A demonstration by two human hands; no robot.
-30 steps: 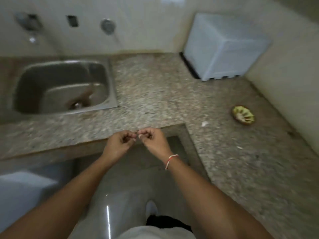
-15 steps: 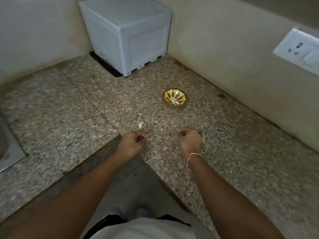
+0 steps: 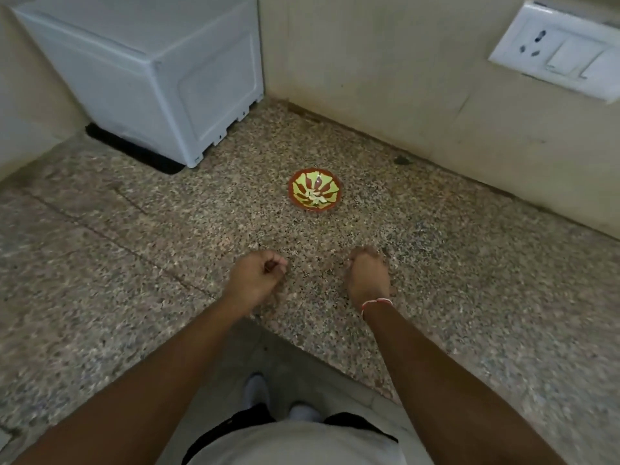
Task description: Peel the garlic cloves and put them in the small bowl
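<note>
The small bowl [image 3: 315,191], red-rimmed with a yellow-green pattern, stands on the speckled stone counter [image 3: 134,263]. A few pale peeled garlic cloves [image 3: 316,199] lie in its bottom. My left hand [image 3: 256,280] hovers over the counter in front and to the left of the bowl, fingers curled shut with thumb against forefinger. My right hand [image 3: 367,275], a red-and-white thread on its wrist, is curled shut to the right of it, a hand's length short of the bowl. Whatever either fist encloses is hidden.
A white plastic box [image 3: 161,72] sits on a black mat at the back left corner. The wall runs along the right with a white socket plate [image 3: 557,52]. The counter's inner edge [image 3: 302,350] lies just under my forearms, floor and feet below.
My view swung right from the sink to the corner with the bowl. My hands, pinched together a second ago, have separated and shifted toward the bowl.
</note>
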